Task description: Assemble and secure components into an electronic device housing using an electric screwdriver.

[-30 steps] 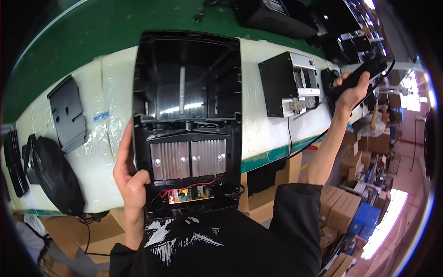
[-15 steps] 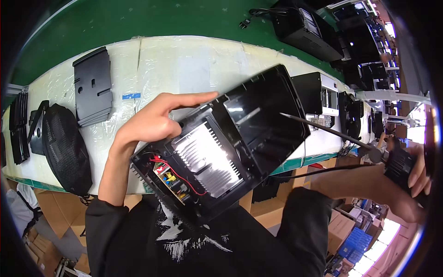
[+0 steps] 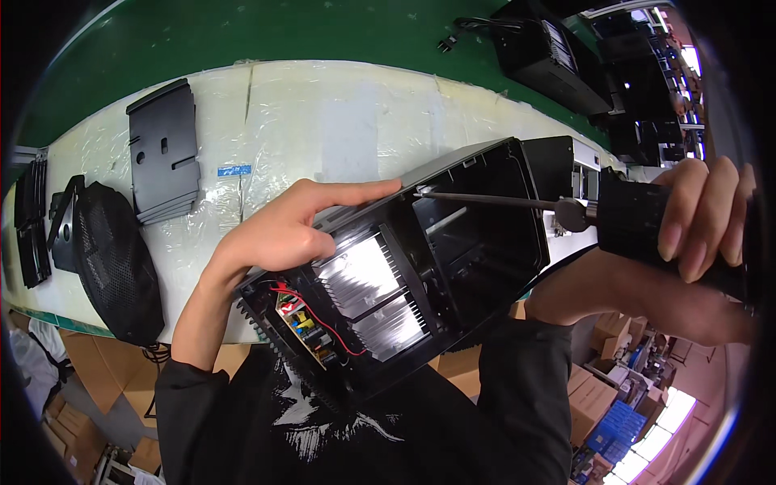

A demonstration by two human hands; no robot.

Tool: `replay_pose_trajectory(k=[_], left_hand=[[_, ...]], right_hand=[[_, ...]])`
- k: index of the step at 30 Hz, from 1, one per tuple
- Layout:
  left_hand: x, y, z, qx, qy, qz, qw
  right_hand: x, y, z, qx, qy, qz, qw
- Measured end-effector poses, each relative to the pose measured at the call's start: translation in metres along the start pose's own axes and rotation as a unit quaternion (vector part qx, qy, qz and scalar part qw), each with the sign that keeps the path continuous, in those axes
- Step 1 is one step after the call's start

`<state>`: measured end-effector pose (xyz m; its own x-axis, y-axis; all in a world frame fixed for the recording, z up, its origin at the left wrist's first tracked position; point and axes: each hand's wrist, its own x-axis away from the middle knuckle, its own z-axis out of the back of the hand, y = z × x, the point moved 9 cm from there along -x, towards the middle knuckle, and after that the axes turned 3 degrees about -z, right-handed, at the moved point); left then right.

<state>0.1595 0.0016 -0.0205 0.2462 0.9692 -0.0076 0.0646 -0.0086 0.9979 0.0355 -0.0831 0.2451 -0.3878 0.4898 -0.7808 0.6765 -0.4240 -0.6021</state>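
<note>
A black open housing (image 3: 497,242) is tilted in front of me, its inside facing up. It holds shiny finned metal heat sinks (image 3: 364,279) and a small circuit board (image 3: 305,327) with red wires. My left hand (image 3: 283,230) grips its far side wall, index finger stretched along the edge and the thumb inside. My right hand (image 3: 705,217) is wrapped round a black power screwdriver (image 3: 634,214) at the right. Its long thin bit reaches left over the housing, the tip at the inner edge near my left fingertip. Whether the tip touches a screw I cannot tell.
Flat dark panels (image 3: 162,149) lie stacked at the left of the film-covered table (image 3: 283,113). Beside them is a black mesh cover (image 3: 117,263). Another black unit (image 3: 554,166) stands right behind the housing. A larger black box (image 3: 546,65) with a cable sits on the green surface beyond.
My right hand has raised the screwdriver and moved it inward, bringing the bit's tip left to the housing's far inner edge. The housing has shifted slightly right in my left hand.
</note>
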Motion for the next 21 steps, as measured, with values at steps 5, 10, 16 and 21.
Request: replay_pose_trajectory(k=[5, 10, 16, 21], left_hand=[[-0.003, -0.001, -0.001, 0.011, 0.007, 0.002, 1.000], [-0.002, 0.001, 0.002, 0.002, 0.008, 0.005, 1.000], [-0.004, 0.000, 0.001, -0.007, 0.021, 0.001, 1.000], [-0.003, 0.000, 0.001, 0.004, 0.019, 0.023, 1.000]], right_hand=[[0.030, 0.028, 0.009, -0.018, -0.044, -0.065, 0.997], [0.049, 0.050, 0.004, 0.001, -0.093, -0.092, 0.991], [0.069, 0.071, -0.014, 0.011, -0.141, -0.121, 0.982], [0.070, 0.071, -0.023, 0.068, -0.092, -0.154, 0.981]])
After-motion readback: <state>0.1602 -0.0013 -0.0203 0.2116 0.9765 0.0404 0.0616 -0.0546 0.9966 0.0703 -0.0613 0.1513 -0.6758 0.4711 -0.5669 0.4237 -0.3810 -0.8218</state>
